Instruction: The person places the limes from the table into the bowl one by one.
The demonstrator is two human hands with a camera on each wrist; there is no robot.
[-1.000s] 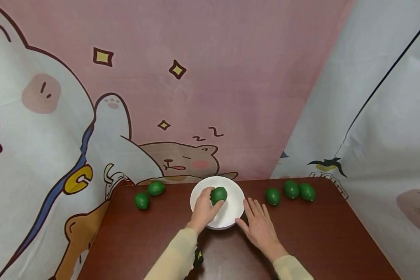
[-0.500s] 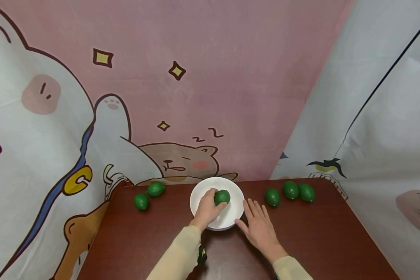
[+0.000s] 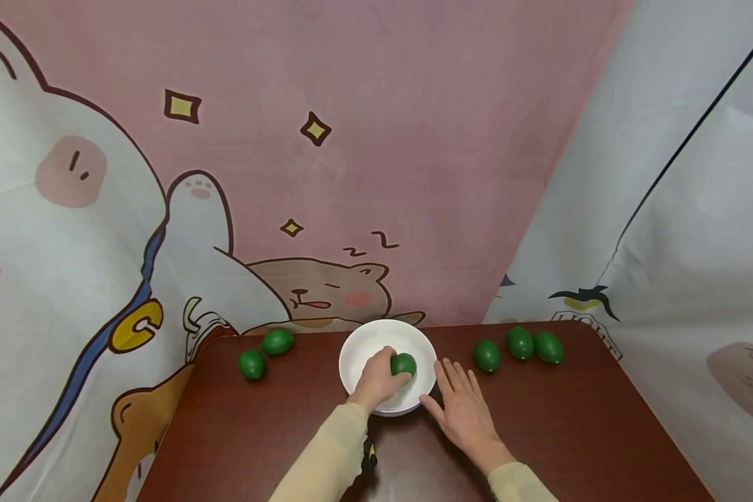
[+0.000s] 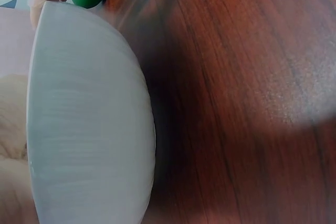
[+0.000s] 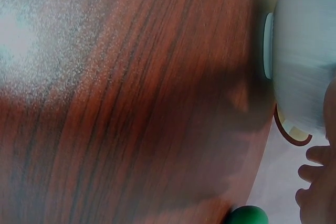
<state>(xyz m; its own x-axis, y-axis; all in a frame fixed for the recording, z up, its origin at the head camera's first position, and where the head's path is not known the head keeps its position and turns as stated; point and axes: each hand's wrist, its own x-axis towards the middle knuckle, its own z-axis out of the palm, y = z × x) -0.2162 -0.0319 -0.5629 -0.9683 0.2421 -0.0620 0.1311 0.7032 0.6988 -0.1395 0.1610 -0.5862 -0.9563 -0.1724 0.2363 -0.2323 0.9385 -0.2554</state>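
Observation:
A white bowl (image 3: 362,343) stands near the table's far edge. Inside it, my left hand (image 3: 376,382) holds a green lime (image 3: 404,364) between thumb and fingers. My right hand (image 3: 466,415) lies at the bowl's right side with straight, spread fingers, thumb and index finger at the rim. In the left wrist view, the outer wall of the bowl (image 4: 89,114) hides most of the left hand and the held lime. The right wrist view catches the right hand's fingers (image 5: 315,172) beside the bowl (image 5: 302,51).
On the dark wooden table (image 3: 577,432), two limes, one in front (image 3: 252,364) and one behind (image 3: 278,341), lie left of the bowl. Three more limes lie to its right, the nearest lime (image 3: 487,355) close to the right fingertips. A cartoon-printed cloth (image 3: 414,139) hangs behind.
Inside the bowl, my left hand has shifted slightly to the right and nearer me with the lime in its grip. The right hand has stayed at the rim.

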